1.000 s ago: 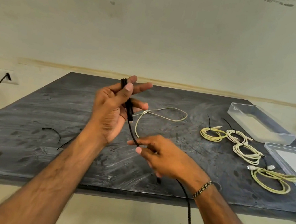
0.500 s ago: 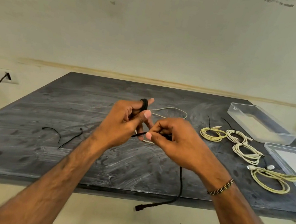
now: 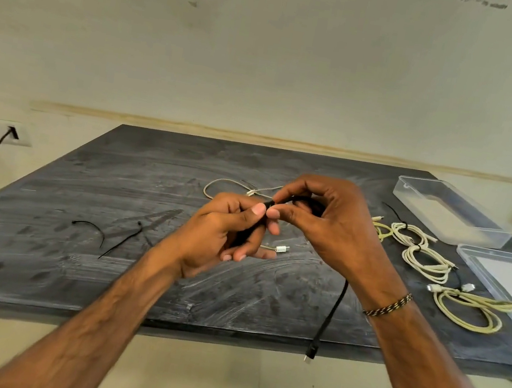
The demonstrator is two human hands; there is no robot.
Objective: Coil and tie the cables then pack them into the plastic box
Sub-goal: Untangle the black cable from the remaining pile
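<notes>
Above a scuffed dark table [image 3: 103, 270] set against a pale wall [image 3: 267, 62], the left hand [image 3: 218, 234] and right hand [image 3: 326, 224] both pinch a black cable [image 3: 330, 311], its tail hanging past the front edge. A clear plastic box [image 3: 451, 213] sits far right beside coiled pale cables [image 3: 427, 262].

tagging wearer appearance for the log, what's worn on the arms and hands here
Both forearms are bare, with no sleeves in view. The right wrist carries a thin braided bracelet in black and pale yellow. The left hand and right hand show no gloves or rings, and no watch is visible.
</notes>
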